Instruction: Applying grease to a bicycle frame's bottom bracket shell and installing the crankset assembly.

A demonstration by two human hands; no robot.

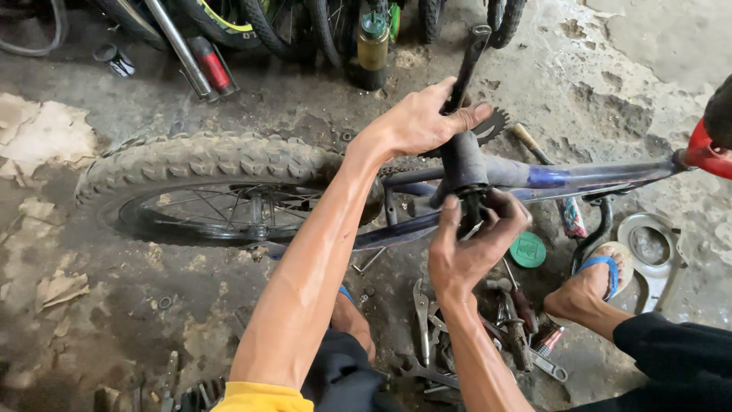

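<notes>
On the stained concrete floor (91, 252) we crouch over a small bicycle laid on its side, its blue frame tube (587, 177) running off to the right and its knobby rear wheel (206, 179) lying to the left. Our left hand (423, 122) is closed around the black crank arm (467, 65), thumb pressed along its lower end; the arm's long axis points up and away from us, slightly tilted right. Just below it sits the dark bottom bracket shell (461, 164), and our right hand (469, 248) comes up from underneath, fingers pinched narrowly on something small at the shell's near end — what exactly they pinch we cannot tell. So the work lies straight ahead of both hands, the left on the far side of the shell, the right on the near side and closer to us.

Beside the right hand a round green lid (528, 249) lies flat on the floor. Beneath the wrist is a heap of pliers and wrenches (457, 336). At the top edge stand a dark bottle with a green cap (373, 42) and a red cylinder (211, 65) — any labels are too small to make out. A foot in a blue-strapped sandal (591, 286) rests to the right.
</notes>
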